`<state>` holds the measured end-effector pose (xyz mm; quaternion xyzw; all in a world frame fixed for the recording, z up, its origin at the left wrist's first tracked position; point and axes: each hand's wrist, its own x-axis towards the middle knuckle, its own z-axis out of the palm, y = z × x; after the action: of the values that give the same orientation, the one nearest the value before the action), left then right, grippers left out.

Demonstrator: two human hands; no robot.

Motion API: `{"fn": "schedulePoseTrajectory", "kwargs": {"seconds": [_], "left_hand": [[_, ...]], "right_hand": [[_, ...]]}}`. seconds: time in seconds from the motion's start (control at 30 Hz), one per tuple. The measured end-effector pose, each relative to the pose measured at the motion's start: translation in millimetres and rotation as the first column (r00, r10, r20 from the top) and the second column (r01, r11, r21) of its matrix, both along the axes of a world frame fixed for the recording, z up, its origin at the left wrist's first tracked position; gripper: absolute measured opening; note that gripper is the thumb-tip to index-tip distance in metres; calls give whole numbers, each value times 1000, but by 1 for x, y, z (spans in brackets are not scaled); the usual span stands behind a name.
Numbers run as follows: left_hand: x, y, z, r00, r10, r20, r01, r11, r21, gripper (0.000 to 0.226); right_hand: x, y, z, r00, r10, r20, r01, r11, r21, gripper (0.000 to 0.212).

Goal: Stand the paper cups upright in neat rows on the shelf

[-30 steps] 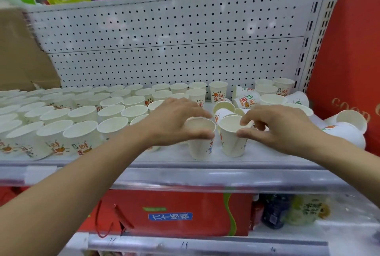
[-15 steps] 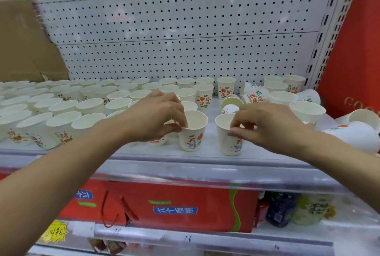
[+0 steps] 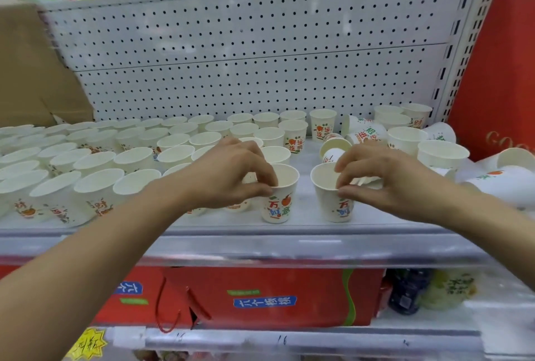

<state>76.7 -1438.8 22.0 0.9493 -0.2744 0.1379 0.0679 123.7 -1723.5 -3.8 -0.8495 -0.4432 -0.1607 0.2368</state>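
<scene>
The left hand (image 3: 228,175) pinches the rim of a white printed paper cup (image 3: 279,194) at the front of the grey metal shelf (image 3: 260,242), thumb outside and fingertips (image 3: 267,176) hooked over the lip; a rim pinch like that steers the cup without crushing its soft wall. The right hand (image 3: 385,178) does the same on a 2nd white printed cup (image 3: 333,192) just beside it, thumb and forefinger closed on the near edge; both cups stand upright on the shelf, near but apart, so I'd judge they are being nudged into line as the next 2 in the front row.

To the left, ranks of upright white paper cups (image 3: 136,158) fill the shelf back to the white perforated back panel (image 3: 246,71); the 2 held cups extend that grid rightward. Behind the right hand, several toppled cups (image 3: 362,131) lie on their sides, and more tipped ones (image 3: 503,184) sprawl at the far right by the red gift bag (image 3: 498,71); those are the work left. The risk here: a sleeve-less forearm sweeping the finished rows on the way over.
</scene>
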Motion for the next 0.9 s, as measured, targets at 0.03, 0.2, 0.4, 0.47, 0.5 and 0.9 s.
{"fn": "schedulePoseTrajectory", "kwargs": {"seconds": [0.03,0.2,0.4,0.47,0.5,0.9], "left_hand": [[0,3,3,1000,0,-22,1,1000,20,9],[-2,14,8,999,11,-36,-7,994,105,9],[-3,19,6,999,-23,27,19,990,142,25],[-4,19,5,998,-47,40,41,991,125,43],[-4,18,6,997,-59,45,54,994,96,49],[87,-60,43,1000,7,-18,-7,1000,11,17]], "right_hand": [[-2,7,-2,1000,13,24,-13,1000,15,5],[-7,31,-6,998,44,45,-48,994,95,5],[-11,31,-13,1000,-19,0,19,989,144,14],[-15,27,-9,999,-45,4,44,986,162,29],[-16,23,-4,998,-63,13,60,981,184,32],[54,-40,48,929,-333,-164,317,942,-112,20]]}}
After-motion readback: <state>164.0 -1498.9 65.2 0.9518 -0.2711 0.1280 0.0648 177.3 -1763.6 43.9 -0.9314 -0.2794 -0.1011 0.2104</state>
